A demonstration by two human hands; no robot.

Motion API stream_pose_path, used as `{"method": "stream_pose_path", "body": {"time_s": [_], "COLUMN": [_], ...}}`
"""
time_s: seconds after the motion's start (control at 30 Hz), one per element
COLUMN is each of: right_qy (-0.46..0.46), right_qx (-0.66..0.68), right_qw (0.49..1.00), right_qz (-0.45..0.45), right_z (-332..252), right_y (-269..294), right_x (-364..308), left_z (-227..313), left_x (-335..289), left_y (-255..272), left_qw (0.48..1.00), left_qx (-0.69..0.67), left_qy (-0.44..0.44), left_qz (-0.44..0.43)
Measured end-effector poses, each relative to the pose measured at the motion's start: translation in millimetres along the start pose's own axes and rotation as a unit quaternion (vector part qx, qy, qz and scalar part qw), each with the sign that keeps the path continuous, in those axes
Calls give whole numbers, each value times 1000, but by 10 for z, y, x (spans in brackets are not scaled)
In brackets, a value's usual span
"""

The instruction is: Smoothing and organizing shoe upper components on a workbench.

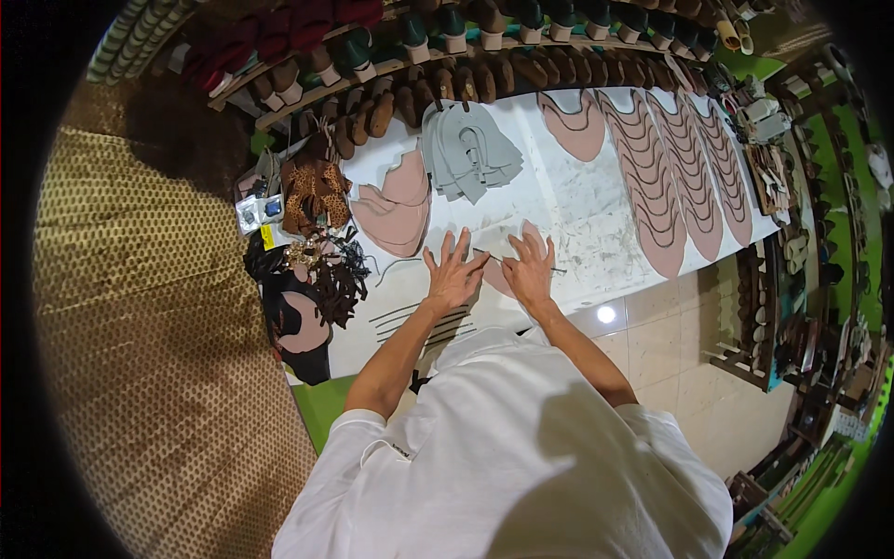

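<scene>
A pink almond-shaped shoe-upper piece (498, 278) lies on the white-covered table at its near edge, partly hidden under my hands. A thin black strip (492, 256) runs at its edge, between my two hands. My left hand (452, 275) has thumb and index finger pinched at that strip; its other fingers are spread on the table. My right hand (531, 272) rests flat over the pink piece, fingers apart, its thumb side close to the strip. A short dark thin end (559, 270) sticks out to the right of this hand; what it belongs to is unclear.
Several loose black strips (424, 321) lie left of me. Pink pieces (396, 210) and stacked grey pieces (470, 149) sit farther back. Overlapping rows of black-edged pink pieces (661, 233) cover the right side. Shoe lasts (484, 79) line the back; trimmings (331, 265) crowd the left.
</scene>
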State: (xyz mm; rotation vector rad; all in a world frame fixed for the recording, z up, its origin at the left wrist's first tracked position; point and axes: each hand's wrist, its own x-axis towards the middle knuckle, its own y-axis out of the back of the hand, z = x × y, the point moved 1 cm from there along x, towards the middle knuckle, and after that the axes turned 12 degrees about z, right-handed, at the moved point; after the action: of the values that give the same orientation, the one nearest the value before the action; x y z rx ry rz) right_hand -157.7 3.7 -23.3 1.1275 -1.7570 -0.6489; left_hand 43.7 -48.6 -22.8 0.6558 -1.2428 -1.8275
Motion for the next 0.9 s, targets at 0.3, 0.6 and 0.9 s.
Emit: {"method": "stream_pose_path", "body": {"time_s": [0.3,0.6,0.9], "right_qy": [-69,-113,-120], "right_qx": [12,37,36], "right_qw": [997,992,991], "right_qz": [-30,-40,-47], "right_z": [-28,-72,-80], "right_y": [10,-6,-1], "right_x": [28,-8,-15], "left_z": [10,18,46], "left_x": [7,20,13], "left_y": [11,41,47], "left_qw": [1000,998,999], "left_qx": [3,35,-47], "left_qy": [0,-47,17], "left_qz": [-4,16,0]}}
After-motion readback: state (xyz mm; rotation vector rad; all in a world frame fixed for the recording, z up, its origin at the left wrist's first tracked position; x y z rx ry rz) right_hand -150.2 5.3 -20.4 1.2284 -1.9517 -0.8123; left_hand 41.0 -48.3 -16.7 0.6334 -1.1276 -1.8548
